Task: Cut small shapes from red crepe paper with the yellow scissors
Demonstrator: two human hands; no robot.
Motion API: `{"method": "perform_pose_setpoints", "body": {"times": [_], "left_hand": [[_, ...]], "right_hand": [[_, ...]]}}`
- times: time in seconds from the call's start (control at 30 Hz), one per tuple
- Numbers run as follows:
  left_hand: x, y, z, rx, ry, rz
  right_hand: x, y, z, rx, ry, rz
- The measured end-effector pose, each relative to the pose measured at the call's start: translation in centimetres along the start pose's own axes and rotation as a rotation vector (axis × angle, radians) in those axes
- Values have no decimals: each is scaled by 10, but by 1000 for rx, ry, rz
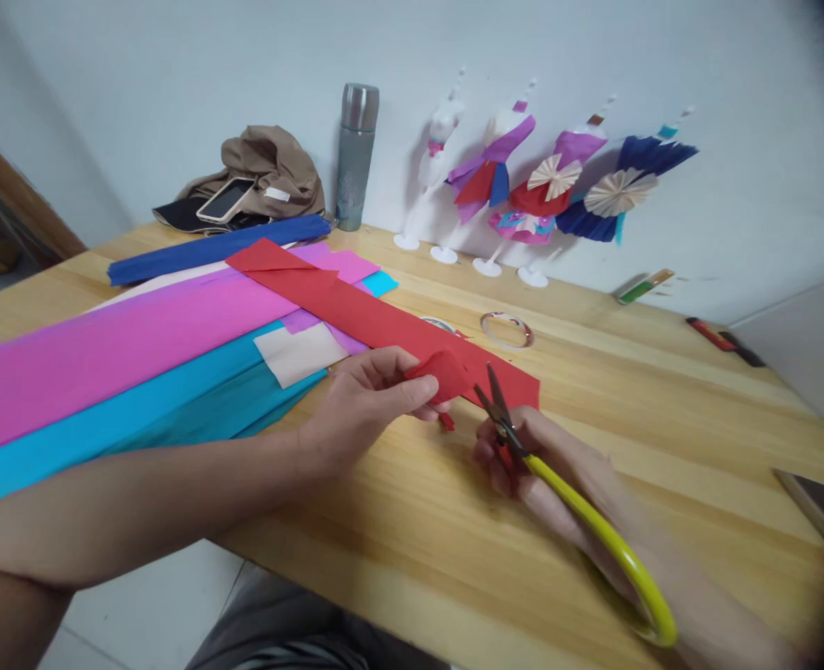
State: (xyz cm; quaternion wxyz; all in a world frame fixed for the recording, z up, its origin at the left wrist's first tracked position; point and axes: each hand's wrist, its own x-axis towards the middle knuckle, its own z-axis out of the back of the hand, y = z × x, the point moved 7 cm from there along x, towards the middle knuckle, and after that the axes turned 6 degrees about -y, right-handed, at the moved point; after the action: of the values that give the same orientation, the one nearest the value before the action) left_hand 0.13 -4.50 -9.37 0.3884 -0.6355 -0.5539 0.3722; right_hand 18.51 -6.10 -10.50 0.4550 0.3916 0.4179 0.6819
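My left hand (366, 400) pinches a small folded piece of red paper (444, 374) just above the wooden table (418, 521). My right hand (558, 475) grips yellow-handled scissors (558, 484), whose blades are parted and point at the red piece. A tiny red scrap (446, 422) lies on the table under the folded piece. A long red crepe strip (356, 307) runs behind my hands, over pink (105, 349) and turquoise sheets (153, 419).
A blue paper roll (217, 247), a brown cloth with a phone (227, 197) and a steel flask (354, 156) stand at the back. Several small mannequins in paper dresses (524, 191) line the wall. Tape rolls (506, 328) lie mid-table; a red pen (723, 340) lies at the right.
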Motion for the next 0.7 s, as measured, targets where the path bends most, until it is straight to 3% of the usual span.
{"method": "perform_pose_setpoints", "body": {"times": [0.13,0.37,0.5,0.7], "left_hand": [[-5,-2,-4,103,19,-28],[-15,14,-19,127,120,70],[-16,20,-23,136,157,85],[-14,27,-17,241,109,195]], "right_hand": [[-1,17,-3,198,-209,-13],[5,25,-10,194,-355,-34],[7,22,-10,176,-326,-72],[8,18,-13,166,-251,-125]]}}
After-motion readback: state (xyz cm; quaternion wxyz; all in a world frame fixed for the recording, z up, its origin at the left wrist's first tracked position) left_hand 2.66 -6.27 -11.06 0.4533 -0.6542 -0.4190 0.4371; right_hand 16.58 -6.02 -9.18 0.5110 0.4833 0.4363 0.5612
